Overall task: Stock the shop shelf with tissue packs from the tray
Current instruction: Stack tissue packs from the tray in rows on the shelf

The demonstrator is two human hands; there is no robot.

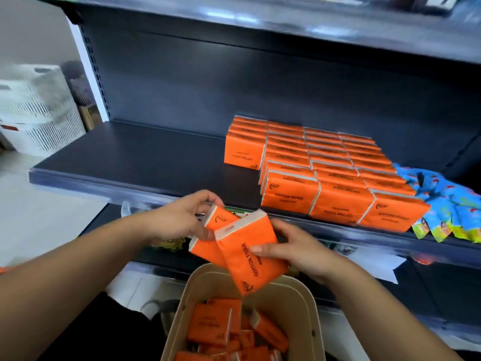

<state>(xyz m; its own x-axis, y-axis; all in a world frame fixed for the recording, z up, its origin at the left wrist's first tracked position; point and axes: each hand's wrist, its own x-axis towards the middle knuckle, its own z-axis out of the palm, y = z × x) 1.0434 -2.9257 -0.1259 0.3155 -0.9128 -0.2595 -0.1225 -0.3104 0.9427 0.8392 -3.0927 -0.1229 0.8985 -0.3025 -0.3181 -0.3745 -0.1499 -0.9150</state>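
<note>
Two orange tissue packs sit in your hands above the beige tray (307,306): your left hand (182,217) pinches one pack (217,221), your right hand (294,251) grips the larger-looking pack (250,261) overlapping it. More packs (229,332) lie in the tray, and rows (325,168) fill the dark shelf (130,157) beside blue packets (450,207).

Left hand (182,217) and right hand (294,250): forearms extended, grips closed.
</note>
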